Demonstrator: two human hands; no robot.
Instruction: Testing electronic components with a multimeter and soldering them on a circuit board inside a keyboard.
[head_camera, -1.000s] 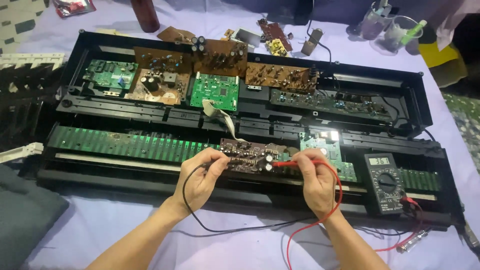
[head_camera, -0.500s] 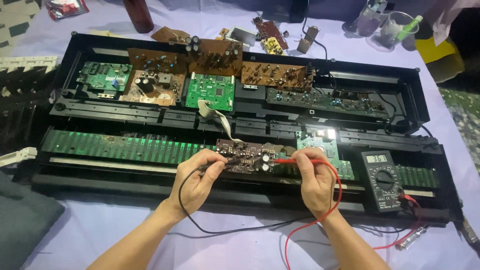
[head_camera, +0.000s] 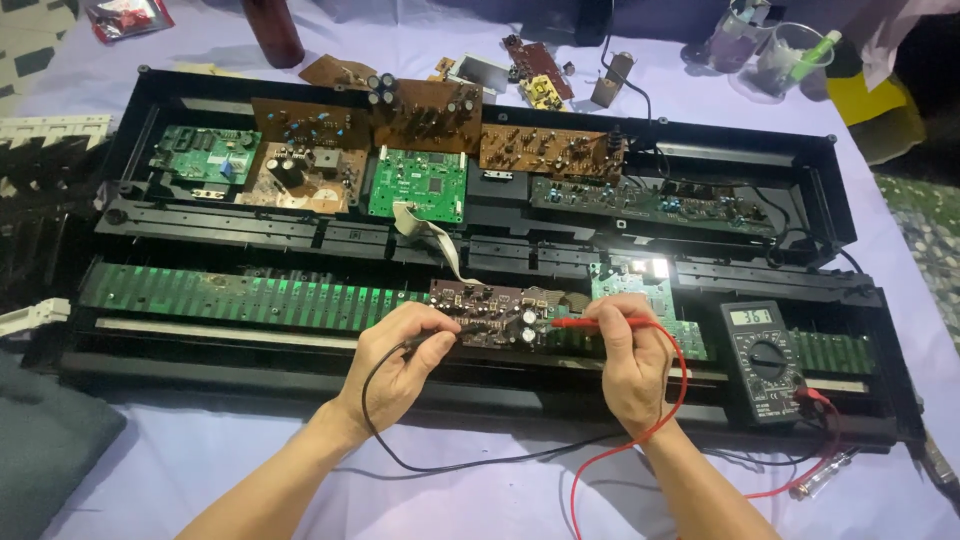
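An electronics repair workbench: an opened keyboard chassis (head_camera: 800, 200), loose circuit boards (head_camera: 545, 75), a multimeter (head_camera: 762, 360).

Red probe (head_camera: 585, 322), black probe (head_camera: 432, 340), brown circuit board (head_camera: 490, 312), lilac tablecloth (head_camera: 220, 470).

Both forearms are bare, with no sleeves in view down to the bottom edge. The left hand (head_camera: 400, 355) and right hand (head_camera: 632, 360) are bare too, without gloves. The fingernails are short and plain.
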